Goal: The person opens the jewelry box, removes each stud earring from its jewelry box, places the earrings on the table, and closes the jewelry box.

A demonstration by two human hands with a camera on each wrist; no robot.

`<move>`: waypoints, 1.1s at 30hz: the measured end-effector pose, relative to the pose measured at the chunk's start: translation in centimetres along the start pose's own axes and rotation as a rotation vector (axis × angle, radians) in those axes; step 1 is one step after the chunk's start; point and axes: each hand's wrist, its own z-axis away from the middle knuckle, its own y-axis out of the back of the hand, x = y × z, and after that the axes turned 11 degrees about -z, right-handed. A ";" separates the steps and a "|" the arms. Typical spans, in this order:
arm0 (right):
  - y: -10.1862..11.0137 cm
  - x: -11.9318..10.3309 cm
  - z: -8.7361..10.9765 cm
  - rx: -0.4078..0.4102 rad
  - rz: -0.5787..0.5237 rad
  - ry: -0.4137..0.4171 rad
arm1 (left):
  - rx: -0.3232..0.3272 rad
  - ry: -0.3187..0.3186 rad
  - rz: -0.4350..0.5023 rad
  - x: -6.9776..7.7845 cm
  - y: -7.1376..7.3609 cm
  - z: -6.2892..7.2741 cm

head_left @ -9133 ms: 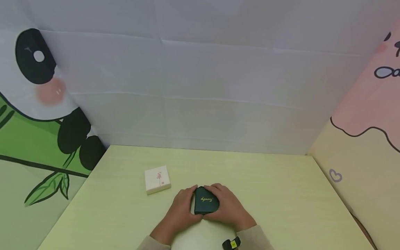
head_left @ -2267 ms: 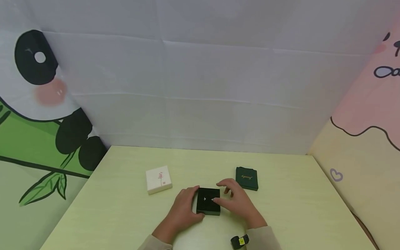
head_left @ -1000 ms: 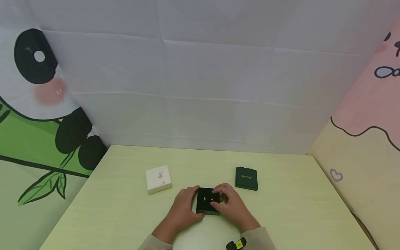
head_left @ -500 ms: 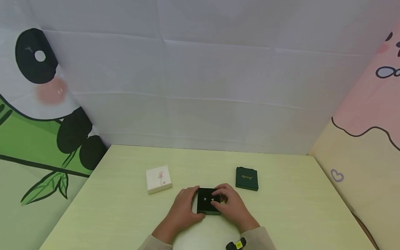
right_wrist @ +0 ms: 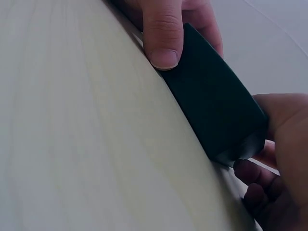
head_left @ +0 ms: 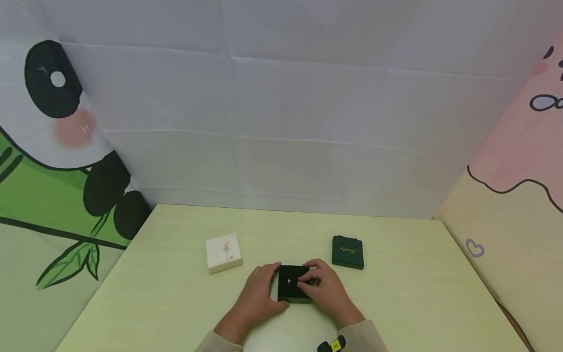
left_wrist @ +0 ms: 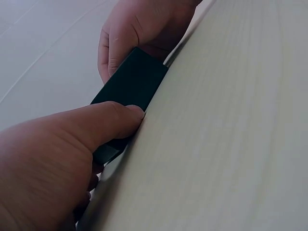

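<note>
A small jewelry box base with a black insert sits at the front middle of the table. My left hand grips it along its left side, its thumb pressed on the dark green front wall in the left wrist view. One silver star earring shows on the insert. My right hand bends over the right half, thumb and forefinger pinching where the second star earring lay; fingertips hide that earring. In the right wrist view, other right fingers curl beside the box's end.
The dark green lid with gold lettering lies behind my right hand. To the left stands a white box with a pink flower print. A white sheet hangs behind the pale table.
Earlier the box was closed between both hands; its lid now lies at the back right. In the last second my right thumb and forefinger have come together over the right star, hiding it.
</note>
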 end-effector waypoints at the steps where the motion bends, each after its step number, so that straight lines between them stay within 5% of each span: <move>1: 0.0 0.0 0.0 0.002 0.001 -0.001 | -0.004 0.003 -0.002 0.0 0.0 0.0; 26: 0.2 -0.3 -0.2 -0.042 -0.072 -0.087 | 0.020 -0.012 -0.004 0.0 0.0 0.1; 33: 0.3 -0.6 0.0 -0.034 -0.083 -0.106 | -0.015 0.011 -0.005 0.0 0.0 0.0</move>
